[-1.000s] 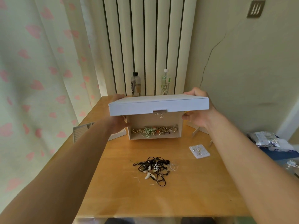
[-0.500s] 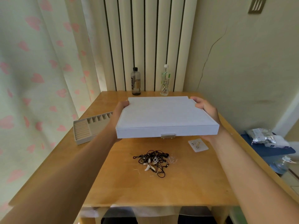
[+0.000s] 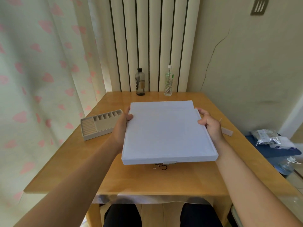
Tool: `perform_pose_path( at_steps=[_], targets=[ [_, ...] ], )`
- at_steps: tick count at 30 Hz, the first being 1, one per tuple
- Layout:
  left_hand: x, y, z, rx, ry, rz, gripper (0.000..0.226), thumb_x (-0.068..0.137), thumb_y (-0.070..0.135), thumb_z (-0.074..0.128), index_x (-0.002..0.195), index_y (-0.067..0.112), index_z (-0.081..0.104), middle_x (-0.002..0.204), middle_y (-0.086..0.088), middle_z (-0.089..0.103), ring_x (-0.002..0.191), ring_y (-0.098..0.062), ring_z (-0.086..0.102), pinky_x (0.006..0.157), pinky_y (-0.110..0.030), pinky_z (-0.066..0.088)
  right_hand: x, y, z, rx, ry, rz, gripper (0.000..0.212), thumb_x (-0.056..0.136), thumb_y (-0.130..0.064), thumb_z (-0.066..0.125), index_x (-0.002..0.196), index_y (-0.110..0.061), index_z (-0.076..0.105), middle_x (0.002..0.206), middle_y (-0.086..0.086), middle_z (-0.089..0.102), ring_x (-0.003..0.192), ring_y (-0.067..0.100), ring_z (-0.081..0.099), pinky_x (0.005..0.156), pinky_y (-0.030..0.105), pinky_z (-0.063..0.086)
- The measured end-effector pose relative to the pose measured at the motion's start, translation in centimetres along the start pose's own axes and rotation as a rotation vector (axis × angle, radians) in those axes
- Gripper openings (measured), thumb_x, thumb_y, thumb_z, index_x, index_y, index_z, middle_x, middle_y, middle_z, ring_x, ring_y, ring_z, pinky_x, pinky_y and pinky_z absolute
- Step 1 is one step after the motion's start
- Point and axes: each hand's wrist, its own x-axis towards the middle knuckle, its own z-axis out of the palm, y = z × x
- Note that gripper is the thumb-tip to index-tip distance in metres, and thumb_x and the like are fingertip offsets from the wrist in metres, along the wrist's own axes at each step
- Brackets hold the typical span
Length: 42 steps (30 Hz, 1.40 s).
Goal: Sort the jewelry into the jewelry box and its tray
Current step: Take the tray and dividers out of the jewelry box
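Note:
A flat white jewelry box, lid closed, hangs level above the middle of the wooden table. My left hand grips its left edge and my right hand grips its right edge, thumbs on top. The box hides the tangle of black cord jewelry; only a few strands peek out under its front edge. The beige divided tray lies on the table to the left, beside my left hand. Its compartments look empty.
Two bottles, a dark one and a clear one, stand at the table's far edge against the radiator. A small white strip lies right of the box. A curtain hangs left. Bags sit on the floor right.
The lid, raised a second ago with jewelry showing inside, has been closed. Both hands brought the box towards me, and it now covers the cord pile and the small white card.

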Motion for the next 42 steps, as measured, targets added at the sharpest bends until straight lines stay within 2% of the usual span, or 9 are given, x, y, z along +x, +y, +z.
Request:
perform_pose_path(
  at_steps=[2,5,7,13,17,22,27,35,42],
  targets=[
    [-0.8,0.2,1.0,0.014,-0.020,0.008,0.040,0.096,0.023,0.041,0.131,0.037,0.053,0.122,-0.010,0.069,0.107,-0.036,0.068,0.082,-0.051,0.057,-0.5,0.2,-0.2,-0.086,0.009,0.055,0.069,0.064,-0.018,0.051,0.132,-0.013,0.052,0.111,0.011,0.065,0.092,0.030,0.064,0.071,0.035,0.049],
    [-1.5,0.4,1.2,0.064,-0.017,0.006,0.038,0.100,0.029,0.043,0.137,0.038,0.049,0.125,-0.010,0.068,0.107,-0.036,0.069,0.079,-0.049,0.058,-0.6,0.1,-0.4,-0.141,-0.068,0.220,0.043,0.092,-0.035,0.054,0.127,-0.012,0.064,0.107,0.010,0.074,0.093,0.030,0.072,0.080,0.039,0.052],
    [-1.5,0.3,1.1,0.061,-0.005,-0.046,0.032,0.102,0.035,0.044,0.132,0.042,0.050,0.121,-0.010,0.071,0.104,-0.035,0.071,0.080,-0.050,0.058,-0.3,0.1,-0.5,-0.193,-0.087,0.231,0.039,0.097,-0.040,0.053,0.127,-0.018,0.064,0.113,0.010,0.074,0.102,0.030,0.071,0.086,0.041,0.053],
    [-1.8,0.2,1.3,0.050,-0.070,0.060,0.038,0.103,0.032,0.040,0.139,0.040,0.048,0.124,-0.010,0.069,0.109,-0.037,0.068,0.087,-0.056,0.056,0.0,-0.3,-0.4,-0.156,-0.092,0.092,0.026,0.100,-0.023,0.051,0.124,-0.021,0.061,0.106,0.008,0.074,0.088,0.024,0.074,0.067,0.034,0.056],
    [-1.7,0.5,1.4,0.066,-0.088,0.145,0.037,0.102,0.030,0.041,0.137,0.041,0.051,0.127,-0.009,0.067,0.108,-0.036,0.068,0.085,-0.054,0.056,-0.1,-0.2,-0.1,-0.112,-0.131,0.051,0.029,0.099,-0.019,0.049,0.127,-0.024,0.059,0.111,0.008,0.073,0.094,0.027,0.072,0.075,0.039,0.056],
    [-1.4,0.5,0.9,0.072,-0.119,0.128,0.050,0.095,0.032,0.047,0.145,0.039,0.043,0.133,-0.012,0.063,0.114,-0.039,0.065,0.086,-0.055,0.055,-0.2,0.5,0.0,-0.110,-0.121,0.061,0.033,0.099,-0.020,0.050,0.131,-0.022,0.057,0.118,0.010,0.071,0.099,0.028,0.071,0.078,0.040,0.055],
    [-1.2,0.5,0.6,0.041,-0.120,0.147,0.046,0.099,0.029,0.044,0.143,0.038,0.045,0.133,-0.012,0.063,0.113,-0.038,0.066,0.086,-0.056,0.055,0.0,0.3,0.2,-0.117,-0.135,0.044,0.033,0.099,-0.020,0.049,0.132,-0.023,0.057,0.119,0.010,0.071,0.102,0.030,0.070,0.082,0.042,0.055],
    [-1.3,0.6,0.7,0.070,-0.126,0.162,0.048,0.093,0.033,0.049,0.141,0.036,0.046,0.135,-0.014,0.061,0.117,-0.042,0.062,0.091,-0.060,0.052,0.5,0.4,0.3,-0.113,-0.143,0.027,0.035,0.098,-0.020,0.050,0.133,-0.022,0.056,0.118,0.011,0.071,0.100,0.031,0.070,0.077,0.041,0.056],
    [-0.9,1.1,1.1,0.063,-0.081,0.125,0.036,0.102,0.029,0.041,0.136,0.035,0.051,0.120,-0.009,0.070,0.102,-0.033,0.070,0.077,-0.049,0.058,1.3,0.5,0.3,-0.135,-0.102,0.059,0.036,0.096,-0.025,0.054,0.131,-0.018,0.057,0.119,0.015,0.070,0.101,0.034,0.069,0.081,0.044,0.055]
  ],
)
